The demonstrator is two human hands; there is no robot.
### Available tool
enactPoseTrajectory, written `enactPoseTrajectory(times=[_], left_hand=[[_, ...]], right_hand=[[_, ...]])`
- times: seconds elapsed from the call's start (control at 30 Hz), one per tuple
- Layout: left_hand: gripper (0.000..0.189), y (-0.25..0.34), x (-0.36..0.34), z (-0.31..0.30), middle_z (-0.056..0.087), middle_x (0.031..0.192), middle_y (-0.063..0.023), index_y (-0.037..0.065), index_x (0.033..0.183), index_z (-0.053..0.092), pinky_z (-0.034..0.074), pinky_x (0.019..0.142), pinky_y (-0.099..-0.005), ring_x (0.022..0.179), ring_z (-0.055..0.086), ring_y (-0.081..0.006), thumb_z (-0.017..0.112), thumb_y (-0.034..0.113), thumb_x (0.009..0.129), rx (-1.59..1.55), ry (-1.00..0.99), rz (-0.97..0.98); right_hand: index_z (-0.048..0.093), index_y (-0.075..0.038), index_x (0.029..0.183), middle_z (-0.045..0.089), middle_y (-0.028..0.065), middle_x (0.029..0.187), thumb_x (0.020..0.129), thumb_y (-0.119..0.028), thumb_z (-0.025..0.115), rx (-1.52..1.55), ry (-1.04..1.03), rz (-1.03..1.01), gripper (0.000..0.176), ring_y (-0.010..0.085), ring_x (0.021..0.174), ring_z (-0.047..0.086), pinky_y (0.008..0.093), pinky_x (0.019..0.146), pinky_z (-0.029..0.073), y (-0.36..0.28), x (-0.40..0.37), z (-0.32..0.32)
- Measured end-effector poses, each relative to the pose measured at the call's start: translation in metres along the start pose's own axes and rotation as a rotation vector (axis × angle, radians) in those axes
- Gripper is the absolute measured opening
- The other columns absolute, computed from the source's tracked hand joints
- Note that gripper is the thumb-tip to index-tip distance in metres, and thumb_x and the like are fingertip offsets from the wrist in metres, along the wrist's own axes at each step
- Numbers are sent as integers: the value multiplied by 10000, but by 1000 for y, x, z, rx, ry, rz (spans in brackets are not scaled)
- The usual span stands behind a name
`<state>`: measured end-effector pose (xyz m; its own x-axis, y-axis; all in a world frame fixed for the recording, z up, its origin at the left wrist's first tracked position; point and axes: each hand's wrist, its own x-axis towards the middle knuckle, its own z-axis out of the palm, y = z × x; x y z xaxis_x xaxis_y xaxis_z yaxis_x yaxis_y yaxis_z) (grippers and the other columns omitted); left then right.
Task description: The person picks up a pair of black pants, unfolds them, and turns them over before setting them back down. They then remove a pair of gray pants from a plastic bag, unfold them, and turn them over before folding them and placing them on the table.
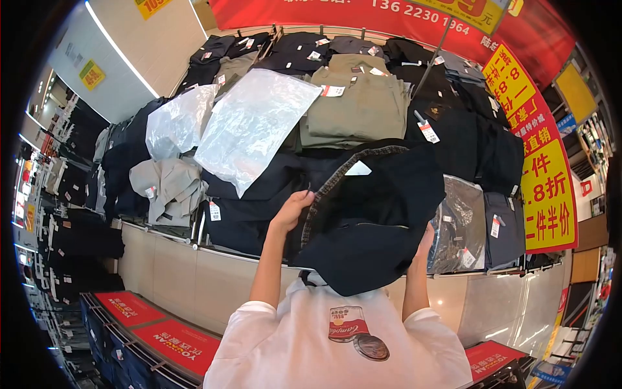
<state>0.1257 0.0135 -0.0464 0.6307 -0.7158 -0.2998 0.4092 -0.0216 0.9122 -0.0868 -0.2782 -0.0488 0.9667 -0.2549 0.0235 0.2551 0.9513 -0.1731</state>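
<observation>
A pair of black trousers (pixel 363 256) is held up before my chest, its waist opening turned toward me. The inner waistband shows a brown speckled strip, and a white label lies inside the opening. At the left end of that waistband, my left hand (pixel 297 209) pinches the edge between thumb and fingers. My right hand (pixel 424 245) is closed at the right side of the cloth, its fingers partly hidden behind the fabric. Beyond the trousers lie a clear plastic bag (pixel 256 120) and a stack of olive trousers (pixel 353 104).
Folded dark trousers (pixel 298 52) with tags cover the display rack. A crumpled beige garment (pixel 170 188) lies at its left front, and a plastic-wrapped brown garment (pixel 461 220) at the right. Red-topped racks (pixel 175 343) stand near me. A red-yellow sign (pixel 547 188) stands at right.
</observation>
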Motion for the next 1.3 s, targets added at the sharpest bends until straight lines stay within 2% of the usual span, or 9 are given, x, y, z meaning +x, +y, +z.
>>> enactPoseTrajectory(times=[0.07,0.23,0.47,0.63,0.8,0.97,1.07,1.13,1.3], left_hand=[[247,28,-14,11,628,897,-14,12,979,574,447,739,-233,792,564,-86,463,230,944,-301,-42,132],[305,61,-29,17,599,1112,-81,-9,1149,519,429,875,-272,980,571,-136,428,207,953,-369,-59,309],[303,66,-37,14,599,1113,-80,-17,1157,514,422,881,-272,984,567,-135,436,190,950,-343,-44,355],[242,78,-44,8,619,1029,-50,3,1069,553,431,810,-237,900,567,-101,439,180,951,-212,54,395],[235,78,-38,12,592,871,5,-5,985,560,402,736,-203,777,506,-64,431,190,960,5,410,411],[353,92,-43,68,447,1136,-83,33,1261,330,382,860,-276,952,483,-176,406,184,951,605,535,713],[409,76,-46,87,515,1039,-132,39,1182,423,405,827,-312,933,522,-221,513,315,894,676,182,490],[414,50,-41,94,532,984,-122,3,1153,454,413,784,-295,882,519,-186,491,335,907,474,199,486],[176,60,-44,83,601,880,-10,-32,1001,589,421,757,-240,848,519,-68,549,55,853,264,79,239]], right_hand=[[567,39,1073,614,164,1066,885,-160,412,2,14,-4,313,263,951,613,355,862,495,-5,0,0],[570,58,1054,619,160,1047,871,-114,381,-140,73,-144,314,252,937,614,342,858,492,-10,-7,-1],[571,64,1047,621,149,1043,861,-104,384,-160,46,-160,313,245,947,610,335,878,479,-14,1,-1],[500,-2,1169,554,138,1164,857,-41,384,-380,372,-401,335,226,1065,548,340,945,425,-8,12,30],[508,-9,1126,568,70,1064,838,20,416,-880,322,-519,304,173,1022,521,297,946,375,7,28,62],[564,8,1016,574,74,997,767,94,366,-1431,303,-485,330,155,980,514,266,930,354,51,40,133],[580,19,1003,613,118,1027,658,121,319,-1525,39,-530,445,196,1026,556,265,933,369,85,43,152],[597,12,1019,611,142,1049,619,144,362,-1551,-139,-490,482,238,1050,562,304,941,391,103,44,149],[601,-17,1044,592,167,1052,613,159,463,-1645,-313,-514,486,312,1043,555,349,917,422,119,40,153]])
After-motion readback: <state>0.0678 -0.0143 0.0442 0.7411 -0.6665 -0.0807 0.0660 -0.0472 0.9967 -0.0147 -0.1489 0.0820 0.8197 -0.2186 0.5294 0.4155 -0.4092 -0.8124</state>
